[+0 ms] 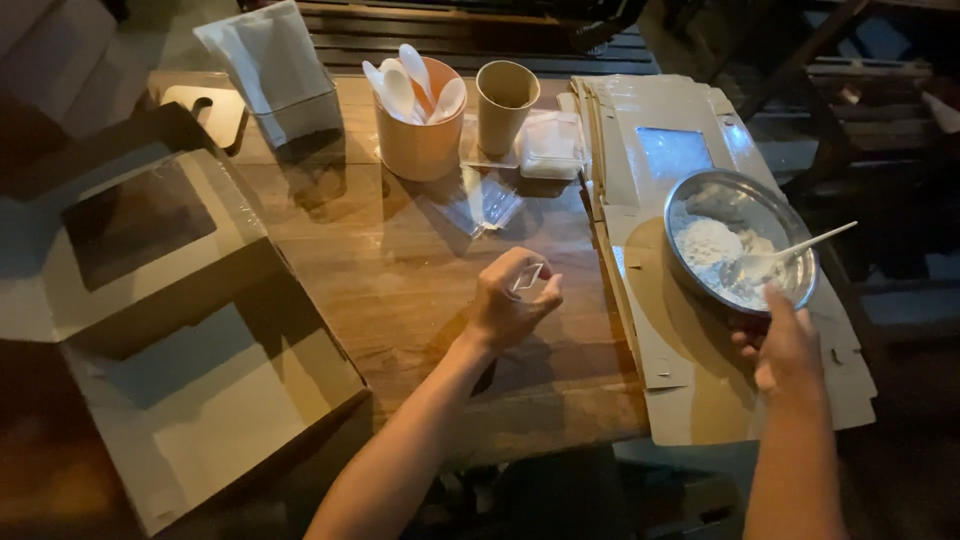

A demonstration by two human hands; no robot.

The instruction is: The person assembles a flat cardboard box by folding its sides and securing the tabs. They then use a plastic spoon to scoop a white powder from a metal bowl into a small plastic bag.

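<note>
My left hand (510,305) hovers over the wooden table (400,280), its fingers pinched on a small clear plastic lid (527,277). My right hand (785,345) grips the near rim of a round metal bowl (740,205) that rests on flattened cardboard boxes (690,370). White powder (708,240) lies in the bowl, with a white plastic spoon (800,250) leaning in it, handle pointing right.
An open cardboard box with a window lid (190,360) stands at the left. At the back are a pink cup of white spoons (420,130), a paper cup (503,100), clear plastic containers (550,145), loose clear wrap (480,205) and a napkin holder (280,75).
</note>
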